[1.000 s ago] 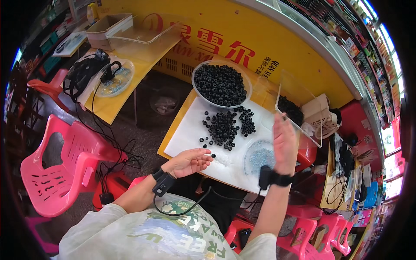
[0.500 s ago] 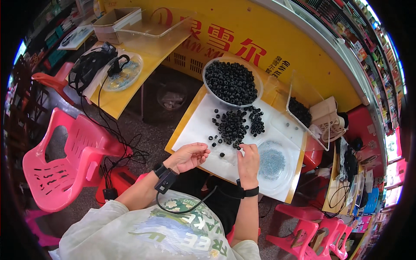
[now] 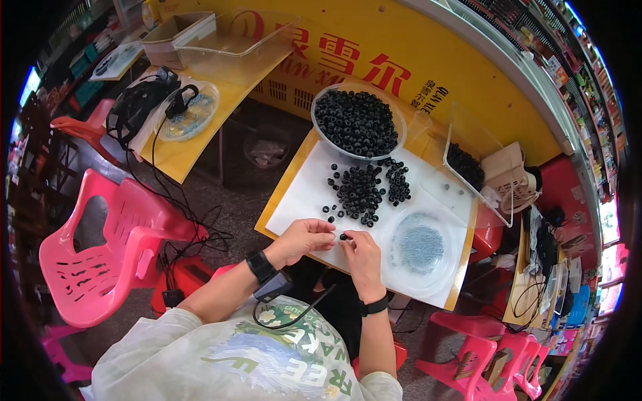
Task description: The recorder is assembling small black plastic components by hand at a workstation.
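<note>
You are pinching one small black ring between the fingertips of both hands at the near edge of the white sheet: your left hand is curling closed just to its left and your right hand is gripping it from the right. The loose pile of black rings is lying on the sheet just beyond your fingers, with the round dish of grey bits sitting beside your right hand and the full bowl of black rings standing farther back.

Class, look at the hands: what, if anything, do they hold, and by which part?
A small black ring sits between the fingertips of both hands, left and right; the exact grip point is too small to tell.
</note>
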Demonstrator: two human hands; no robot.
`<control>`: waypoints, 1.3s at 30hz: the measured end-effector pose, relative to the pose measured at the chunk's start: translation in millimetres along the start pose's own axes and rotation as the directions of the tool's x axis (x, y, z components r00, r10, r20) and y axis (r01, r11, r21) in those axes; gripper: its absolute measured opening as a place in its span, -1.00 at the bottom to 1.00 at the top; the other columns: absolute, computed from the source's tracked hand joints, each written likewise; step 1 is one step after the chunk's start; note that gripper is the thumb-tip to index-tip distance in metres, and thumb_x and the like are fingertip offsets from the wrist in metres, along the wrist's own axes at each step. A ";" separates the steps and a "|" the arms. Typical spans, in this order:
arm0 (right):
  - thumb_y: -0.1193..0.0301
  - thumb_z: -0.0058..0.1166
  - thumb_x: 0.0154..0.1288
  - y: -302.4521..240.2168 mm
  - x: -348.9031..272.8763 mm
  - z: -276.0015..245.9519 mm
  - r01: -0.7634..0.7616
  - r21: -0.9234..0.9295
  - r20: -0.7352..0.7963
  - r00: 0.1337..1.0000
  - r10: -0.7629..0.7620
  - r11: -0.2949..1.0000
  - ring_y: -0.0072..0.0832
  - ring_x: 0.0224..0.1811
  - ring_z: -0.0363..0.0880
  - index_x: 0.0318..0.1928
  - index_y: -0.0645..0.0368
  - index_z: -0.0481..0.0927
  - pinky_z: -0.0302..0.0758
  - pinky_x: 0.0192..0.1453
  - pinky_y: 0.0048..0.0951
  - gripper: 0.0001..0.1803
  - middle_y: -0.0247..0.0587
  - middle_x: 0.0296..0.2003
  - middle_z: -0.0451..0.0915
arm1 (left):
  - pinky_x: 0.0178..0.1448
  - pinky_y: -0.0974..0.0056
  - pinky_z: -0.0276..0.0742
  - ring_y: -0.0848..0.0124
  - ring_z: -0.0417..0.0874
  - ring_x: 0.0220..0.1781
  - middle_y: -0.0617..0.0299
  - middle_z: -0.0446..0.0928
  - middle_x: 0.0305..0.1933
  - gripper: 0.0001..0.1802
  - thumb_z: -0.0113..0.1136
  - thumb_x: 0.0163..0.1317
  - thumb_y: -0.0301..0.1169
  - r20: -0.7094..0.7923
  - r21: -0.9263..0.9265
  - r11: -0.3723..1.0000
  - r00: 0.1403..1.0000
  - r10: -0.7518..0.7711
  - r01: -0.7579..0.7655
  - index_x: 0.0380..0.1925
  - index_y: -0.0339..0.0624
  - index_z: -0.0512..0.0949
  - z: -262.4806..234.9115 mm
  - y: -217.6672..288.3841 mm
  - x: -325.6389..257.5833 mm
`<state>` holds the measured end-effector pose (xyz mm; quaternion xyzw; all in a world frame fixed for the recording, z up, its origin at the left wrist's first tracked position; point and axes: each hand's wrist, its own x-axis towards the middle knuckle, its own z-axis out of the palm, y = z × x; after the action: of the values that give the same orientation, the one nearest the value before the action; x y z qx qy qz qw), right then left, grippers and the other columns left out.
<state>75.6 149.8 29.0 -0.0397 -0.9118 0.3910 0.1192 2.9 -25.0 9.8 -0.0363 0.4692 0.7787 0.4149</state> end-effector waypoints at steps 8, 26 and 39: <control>0.50 0.27 0.20 -25.5 -11.8 -9.1 -0.251 0.358 0.044 0.967 0.252 0.899 -0.41 -0.34 0.67 -0.14 0.28 0.71 0.57 -0.20 -0.45 -0.79 -0.08 -0.28 0.69 | -0.07 0.36 0.69 0.43 0.71 -0.21 0.12 0.68 -0.19 -0.75 0.37 0.21 -0.48 -0.034 0.228 0.974 0.999 0.029 -0.020 -0.15 -0.37 0.63 11.6 6.2 -1.4; 0.58 0.15 0.16 23.3 -20.7 -4.0 -0.077 -0.006 -0.162 0.984 0.075 0.997 -0.28 -0.33 0.61 -0.07 0.27 0.63 0.55 -0.18 -0.33 -0.72 -0.07 -0.27 0.61 | 0.09 0.43 0.67 0.37 0.68 0.01 0.09 0.61 -0.01 -0.69 0.17 0.34 -0.57 0.028 -0.253 0.961 0.994 -0.108 0.111 0.07 -0.36 0.50 -6.2 15.3 7.1; 0.57 0.21 0.19 74.5 -87.6 -151.4 -0.430 -0.190 -0.407 0.853 0.327 0.883 -0.28 -0.36 0.58 -0.21 0.24 0.70 0.49 -0.26 -0.32 -0.86 -0.10 -0.30 0.60 | -0.02 0.46 0.71 0.41 0.70 -0.13 0.05 0.61 -0.04 -0.73 0.22 0.30 -0.58 0.138 -0.300 0.921 0.967 -0.215 0.248 -0.01 -0.26 0.51 3.1 3.5 7.8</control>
<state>196.5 293.3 59.7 -0.3077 -0.8926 0.2628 0.1987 -3.6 -18.6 10.4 -0.1170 0.3096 0.7898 0.5164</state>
